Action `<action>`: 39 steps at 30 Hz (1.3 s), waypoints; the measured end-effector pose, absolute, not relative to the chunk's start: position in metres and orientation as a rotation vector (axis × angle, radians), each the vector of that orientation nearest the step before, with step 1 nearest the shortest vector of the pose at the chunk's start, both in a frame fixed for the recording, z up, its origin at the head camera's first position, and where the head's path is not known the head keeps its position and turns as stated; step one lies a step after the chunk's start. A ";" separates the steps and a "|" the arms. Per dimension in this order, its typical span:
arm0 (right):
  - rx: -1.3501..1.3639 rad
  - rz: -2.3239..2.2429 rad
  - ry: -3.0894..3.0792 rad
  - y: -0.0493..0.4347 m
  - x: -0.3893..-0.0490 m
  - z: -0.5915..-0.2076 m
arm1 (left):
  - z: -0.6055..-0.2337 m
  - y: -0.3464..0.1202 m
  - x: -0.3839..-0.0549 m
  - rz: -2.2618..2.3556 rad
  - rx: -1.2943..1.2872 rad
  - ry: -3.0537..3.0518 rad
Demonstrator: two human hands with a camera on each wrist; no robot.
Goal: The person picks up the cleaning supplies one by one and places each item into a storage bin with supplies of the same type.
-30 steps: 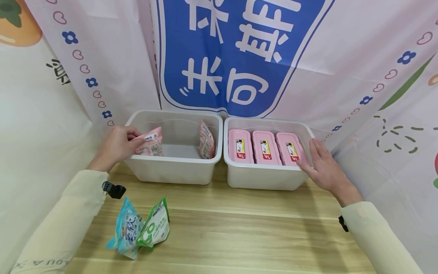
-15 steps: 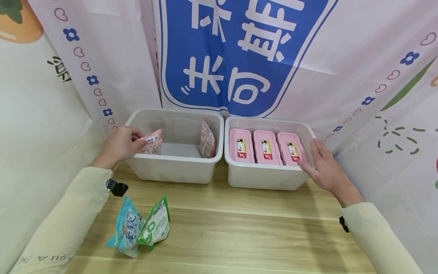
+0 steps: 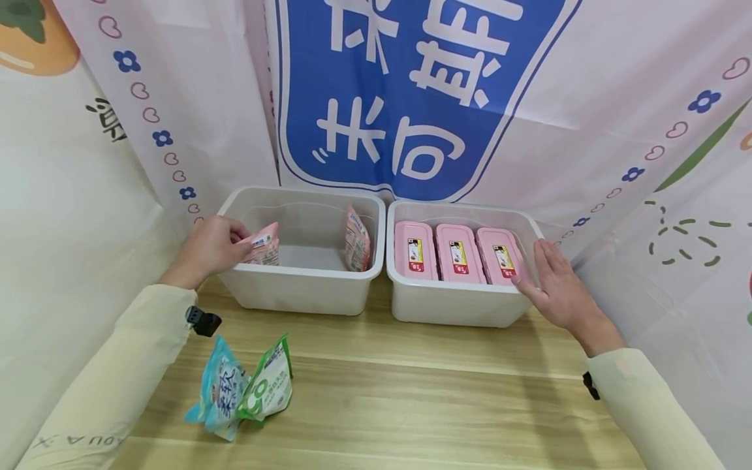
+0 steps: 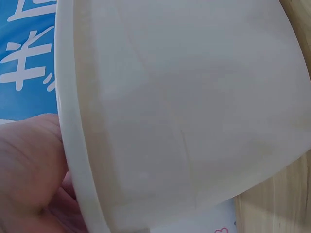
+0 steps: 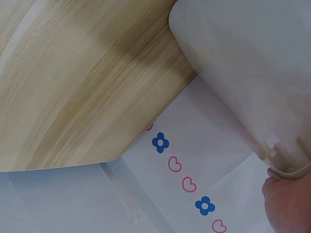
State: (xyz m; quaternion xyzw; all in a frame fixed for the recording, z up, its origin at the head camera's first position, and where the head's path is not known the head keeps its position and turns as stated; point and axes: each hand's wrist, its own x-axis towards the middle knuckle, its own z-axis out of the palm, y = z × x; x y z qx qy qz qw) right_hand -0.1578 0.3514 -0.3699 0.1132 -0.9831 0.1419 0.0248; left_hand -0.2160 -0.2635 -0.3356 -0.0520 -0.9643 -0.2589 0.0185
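My left hand [image 3: 210,249] pinches a pink printed packet [image 3: 266,249] at the left end of the left white plastic bin [image 3: 302,292]; the hand covers part of it. A second pink packet [image 3: 356,244] stands against that bin's right end. My right hand [image 3: 561,290], fingers extended, rests on the right rim of the other white bin [image 3: 452,307]. Inside that bin, three pink lidded boxes [image 3: 458,254] stand in a row. In the left wrist view the bin wall [image 4: 194,107] hides the packet. The right wrist view catches only part of the hand [image 5: 289,204] at the rim.
A blue packet [image 3: 222,391] and a green-and-white packet [image 3: 269,385] lean together on the wooden table [image 3: 423,391], near my left forearm. Printed cloth [image 3: 529,156] hangs behind the bins and along both sides.
My left hand has shifted slightly right and covers more of the pink packet. The head view has moved slightly. My right hand stays at the rim.
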 end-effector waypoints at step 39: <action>0.382 0.374 -3.034 0.353 -0.158 -0.372 | -0.281 -0.273 -0.173 -0.602 -0.332 -2.986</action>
